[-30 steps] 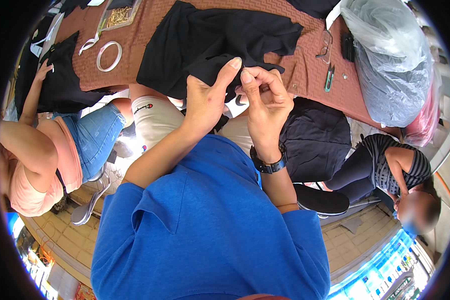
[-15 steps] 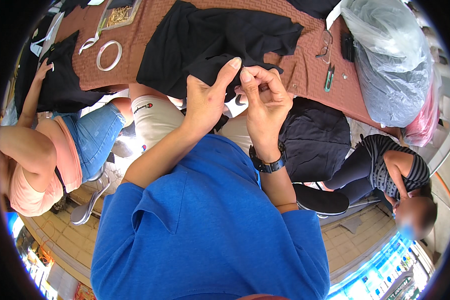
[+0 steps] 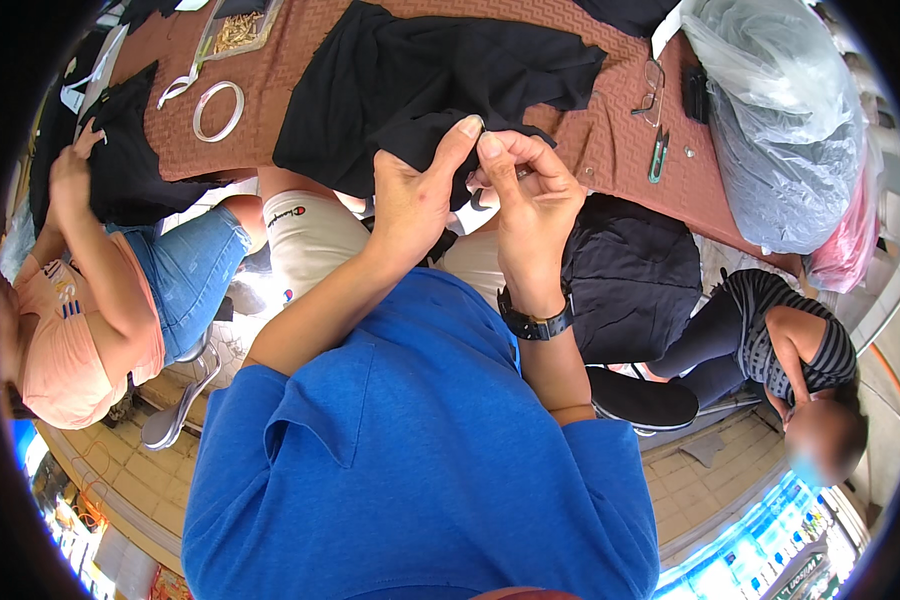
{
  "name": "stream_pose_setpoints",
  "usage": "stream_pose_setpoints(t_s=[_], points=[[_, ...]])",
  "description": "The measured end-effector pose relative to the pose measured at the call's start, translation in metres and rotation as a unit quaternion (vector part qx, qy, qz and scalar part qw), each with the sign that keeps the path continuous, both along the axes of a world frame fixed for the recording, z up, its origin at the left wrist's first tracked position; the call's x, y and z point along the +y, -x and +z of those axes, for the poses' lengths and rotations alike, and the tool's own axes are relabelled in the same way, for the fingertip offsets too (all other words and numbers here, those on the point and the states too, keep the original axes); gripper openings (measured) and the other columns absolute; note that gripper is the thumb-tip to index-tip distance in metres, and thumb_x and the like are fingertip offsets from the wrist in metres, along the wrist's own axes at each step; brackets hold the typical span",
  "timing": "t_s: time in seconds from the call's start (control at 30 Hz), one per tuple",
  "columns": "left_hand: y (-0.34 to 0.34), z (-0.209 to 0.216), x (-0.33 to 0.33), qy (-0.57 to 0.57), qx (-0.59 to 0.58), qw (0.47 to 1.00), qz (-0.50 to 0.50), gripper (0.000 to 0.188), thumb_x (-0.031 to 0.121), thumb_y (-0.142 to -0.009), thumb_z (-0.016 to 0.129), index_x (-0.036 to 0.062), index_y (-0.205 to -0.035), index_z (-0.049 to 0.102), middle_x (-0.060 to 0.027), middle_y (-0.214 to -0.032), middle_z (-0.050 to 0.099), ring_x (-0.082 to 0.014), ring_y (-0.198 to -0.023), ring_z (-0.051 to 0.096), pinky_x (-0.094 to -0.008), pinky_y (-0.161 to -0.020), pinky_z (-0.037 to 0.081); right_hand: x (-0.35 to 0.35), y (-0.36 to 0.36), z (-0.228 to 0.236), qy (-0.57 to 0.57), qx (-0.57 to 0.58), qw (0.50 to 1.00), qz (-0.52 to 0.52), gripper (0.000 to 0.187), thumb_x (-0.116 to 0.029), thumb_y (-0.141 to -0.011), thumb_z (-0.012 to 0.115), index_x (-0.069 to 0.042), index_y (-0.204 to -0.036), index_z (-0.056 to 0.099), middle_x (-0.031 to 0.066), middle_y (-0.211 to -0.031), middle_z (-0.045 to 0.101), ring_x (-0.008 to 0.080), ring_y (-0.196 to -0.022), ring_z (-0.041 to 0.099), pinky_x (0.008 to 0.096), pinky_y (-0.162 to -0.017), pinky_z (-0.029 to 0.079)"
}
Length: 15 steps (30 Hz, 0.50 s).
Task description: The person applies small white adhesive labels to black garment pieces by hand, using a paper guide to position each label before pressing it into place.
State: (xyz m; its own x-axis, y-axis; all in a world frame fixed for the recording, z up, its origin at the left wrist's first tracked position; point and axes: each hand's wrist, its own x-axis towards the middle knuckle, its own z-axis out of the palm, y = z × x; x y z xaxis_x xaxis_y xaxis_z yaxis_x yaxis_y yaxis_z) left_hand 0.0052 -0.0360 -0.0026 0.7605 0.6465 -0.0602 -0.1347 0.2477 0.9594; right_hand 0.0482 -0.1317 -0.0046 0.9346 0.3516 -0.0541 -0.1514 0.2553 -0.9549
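Observation:
A large piece of black cloth (image 3: 400, 80) lies spread over the near edge of the table and hangs down toward my lap. My left hand (image 3: 415, 200) pinches its near edge, thumb on top and fingers hidden under the fabric. Close on its right, my right hand (image 3: 532, 205) is closed, thumb against forefinger, with the fingertips at the cloth beside my left thumb. A tiny glint shows between the two thumbs, too small to name. What the right fingers pinch is hidden.
On the brown-covered table (image 3: 260, 110) lie a white tape roll (image 3: 218, 111), a tray of brass-coloured pieces (image 3: 238, 35), eyeglasses (image 3: 651, 95) and green thread snips (image 3: 659, 156). A large plastic bag (image 3: 785, 130) stands right. Co-workers sit at left (image 3: 80, 350) and right (image 3: 795, 335).
My hands stay almost in place; the right fingertips have shifted slightly at the cloth. The left co-worker has brought a second hand up to the black fabric there.

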Motion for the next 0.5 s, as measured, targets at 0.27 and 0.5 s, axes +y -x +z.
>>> stream_pose_setpoints(t_s=[0.27,0.5], points=[[-0.005,0.004,-0.001,0.14,-0.003,0.99,0.035,0.033,0.027,-0.101,0.061,0.0012,-0.085,0.073,0.0008,-0.071,0.066,-0.0034,-0.058,0.056,-0.0217,-0.05,0.043,-0.006,-0.012,0.002,-0.064,0.067,0.996,-0.017,0.013,-0.007,-0.093,0.073,0.0,-0.101,0.065,0.0063,-0.1,0.068,0.0083,-0.08,0.064,0.0194,-0.067,0.05],[0.003,-0.004,0.007,0.155,0.008,0.987,-0.037,0.043,0.039,-0.102,0.058,0.0003,-0.092,0.075,-0.0036,-0.073,0.069,-0.0069,-0.055,0.061,-0.0229,-0.044,0.046,-0.008,0.003,0.0,0.217,-0.4,0.882,-0.125,0.021,0.0,-0.079,0.078,-0.004,-0.098,0.071,0.0096,-0.096,0.055,0.0216,-0.094,0.051,0.0318,-0.076,0.043]])
